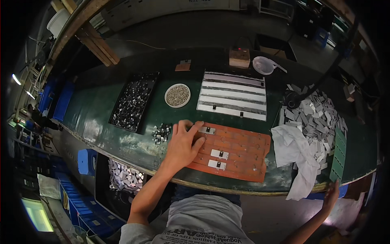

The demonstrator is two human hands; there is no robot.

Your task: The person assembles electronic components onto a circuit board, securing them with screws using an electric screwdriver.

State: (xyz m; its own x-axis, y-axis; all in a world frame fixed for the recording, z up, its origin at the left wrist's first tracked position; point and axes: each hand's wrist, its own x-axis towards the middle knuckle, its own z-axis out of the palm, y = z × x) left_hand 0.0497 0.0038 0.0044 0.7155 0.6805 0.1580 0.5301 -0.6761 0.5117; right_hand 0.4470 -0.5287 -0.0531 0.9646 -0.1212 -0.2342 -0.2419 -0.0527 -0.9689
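One orange board (244, 153), long axis sideways; left hand (183, 141) spread over it, right hand's (331, 197) grip unclear.

A flat, rectangular orange-red board (243, 142) is laid slightly askew at four o'clock; pale grey rectangular plates (214, 152) bearing small black components (221, 154) are placed at its ten, nine and eight o'clock. A narrow green strip (339, 156), dark-marked in rows, is seen between three and four o'clock.

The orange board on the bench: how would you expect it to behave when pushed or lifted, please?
The orange board is probably stiff, since it looks like a flat panel. Lying flat, it would likely slide rather than roll or tip. The small pale plates on its face might shift if it tilts.
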